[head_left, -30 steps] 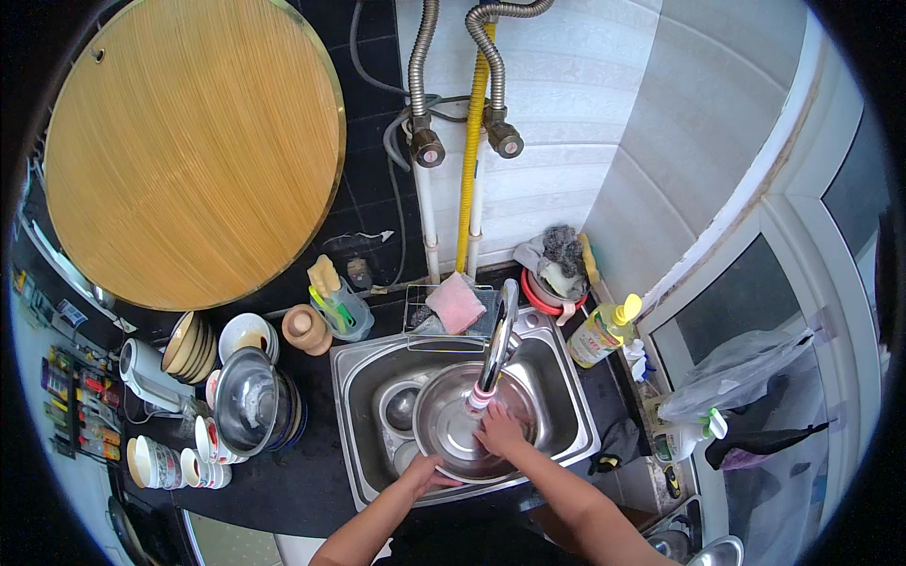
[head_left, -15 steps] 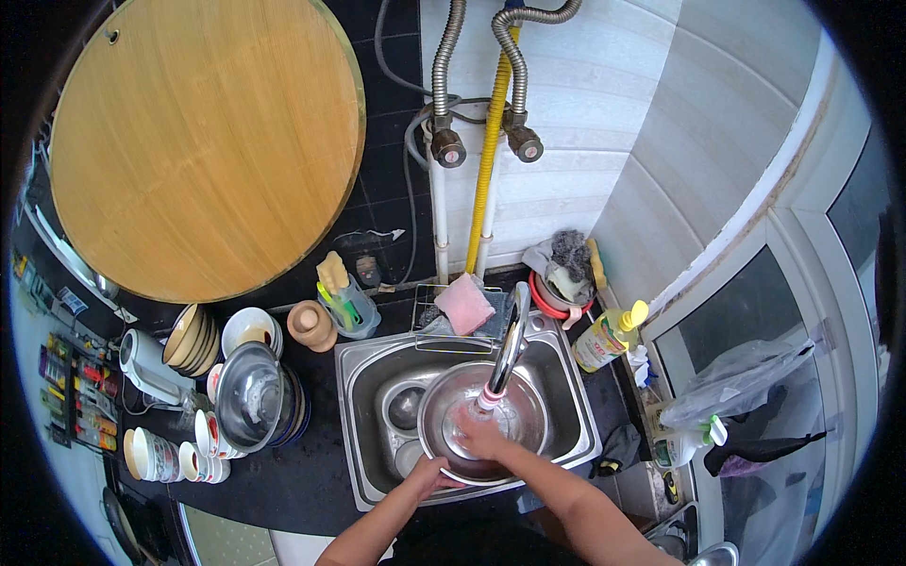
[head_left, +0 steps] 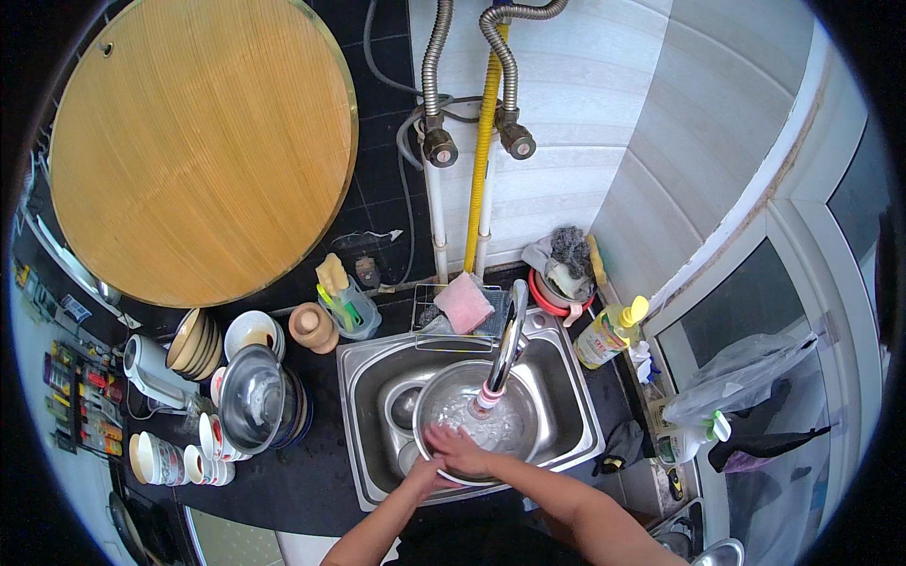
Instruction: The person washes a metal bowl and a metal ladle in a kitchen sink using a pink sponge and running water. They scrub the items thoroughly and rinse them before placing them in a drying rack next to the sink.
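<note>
Leaning at upper left, a large round wooden board (head_left: 203, 156) rises above the black bench (head_left: 269, 495). Under it are patterned bowls (head_left: 162, 460) tipped on their sides, a tilted stack of tan bowls (head_left: 195, 345) and a steel bowl (head_left: 253, 400) resting over other dishes. Just right come a small wooden mortar (head_left: 313, 327) and a clear plastic holder (head_left: 353, 313) with green-handled utensils.

Near the middle lies the steel sink (head_left: 382, 373). The left hand (head_left: 427, 474) grips the near-left rim of a round steel basin (head_left: 528, 423), its fingers closed on the edge and partly hidden. Beside and over it, the right hand (head_left: 458, 452) reaches inside the same rim, its fingers extended and spread, gripping nothing. The basin sits in the sink, with rippling water (head_left: 495, 434) inside, under the pink-and-white tip of the chrome faucet (head_left: 511, 338).

Behind the basin, a pink sponge (head_left: 462, 304) lies on a wire rack (head_left: 427, 317). Farther right are a red bowl (head_left: 543, 294) holding grey cloths, a yellow-capped bottle (head_left: 604, 338), a clear plastic bag (head_left: 731, 379) and a spray bottle (head_left: 681, 443).
</note>
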Available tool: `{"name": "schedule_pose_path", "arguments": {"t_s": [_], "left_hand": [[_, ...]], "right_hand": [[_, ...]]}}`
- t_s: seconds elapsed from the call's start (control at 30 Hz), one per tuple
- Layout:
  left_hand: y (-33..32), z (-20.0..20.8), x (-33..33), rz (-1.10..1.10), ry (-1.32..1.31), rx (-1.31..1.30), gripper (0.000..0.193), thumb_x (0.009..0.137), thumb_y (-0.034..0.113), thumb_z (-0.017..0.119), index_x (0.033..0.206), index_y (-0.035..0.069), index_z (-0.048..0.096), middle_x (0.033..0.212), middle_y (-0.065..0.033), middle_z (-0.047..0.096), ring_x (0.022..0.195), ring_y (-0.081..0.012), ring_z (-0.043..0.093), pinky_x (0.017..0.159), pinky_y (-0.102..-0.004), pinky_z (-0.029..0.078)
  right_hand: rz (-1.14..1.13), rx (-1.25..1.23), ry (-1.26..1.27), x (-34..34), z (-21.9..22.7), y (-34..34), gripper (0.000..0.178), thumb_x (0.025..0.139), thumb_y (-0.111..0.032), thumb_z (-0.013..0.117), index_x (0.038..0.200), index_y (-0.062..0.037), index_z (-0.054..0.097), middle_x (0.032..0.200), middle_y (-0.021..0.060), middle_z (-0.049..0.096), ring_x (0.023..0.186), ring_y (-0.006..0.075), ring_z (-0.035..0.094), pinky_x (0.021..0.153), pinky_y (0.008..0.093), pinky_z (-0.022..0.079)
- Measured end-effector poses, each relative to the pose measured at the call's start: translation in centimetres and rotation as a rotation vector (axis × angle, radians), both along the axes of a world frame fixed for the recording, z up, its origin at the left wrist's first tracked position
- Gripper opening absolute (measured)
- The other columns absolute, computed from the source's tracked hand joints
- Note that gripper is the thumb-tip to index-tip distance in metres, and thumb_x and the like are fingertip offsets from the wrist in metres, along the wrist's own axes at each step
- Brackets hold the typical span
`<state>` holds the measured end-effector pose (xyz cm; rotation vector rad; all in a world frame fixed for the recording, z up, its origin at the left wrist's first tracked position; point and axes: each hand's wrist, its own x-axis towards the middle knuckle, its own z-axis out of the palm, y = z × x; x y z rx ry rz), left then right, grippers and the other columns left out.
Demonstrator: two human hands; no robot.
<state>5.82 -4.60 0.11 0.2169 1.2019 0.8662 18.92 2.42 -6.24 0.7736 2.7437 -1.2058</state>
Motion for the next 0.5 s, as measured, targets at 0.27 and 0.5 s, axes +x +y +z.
{"name": "schedule_pose_path", "arguments": {"t_s": [0.27, 0.5], "left_hand": [[-0.9, 0.4, -0.5, 0.14, 0.422, 0.19, 0.077, 0.076, -0.006, 0.037, 0.133, 0.018, -0.009, 0.128, -0.0217, 0.027, 0.09, -0.0403, 0.054, 0.055, -0.0448, 0.055], [-0.8, 0.9, 0.0, 0.156, 0.498, 0.229, 0.077, 0.073, -0.008, 0.037, 0.132, 0.013, -0.008, 0.127, -0.0245, 0.027, 0.086, -0.0405, 0.055, 0.05, -0.0407, 0.055]], "right_hand": [[-0.197, 0.51, -0.318, 5.6, -0.3, 1.9, 0.055, 0.084, -0.043, 0.037, 0.125, -0.0064, 0.037, 0.132, 0.0113, 0.033, 0.123, 0.0283, 0.028, 0.101, 0.0488, 0.018], [-0.212, 0.155, -0.288, 2.4, -1.8, -0.6, 0.064, 0.082, -0.051, 0.037, 0.129, -0.0075, 0.033, 0.135, 0.0112, 0.03, 0.127, 0.029, 0.021, 0.102, 0.0465, 0.015]]}}
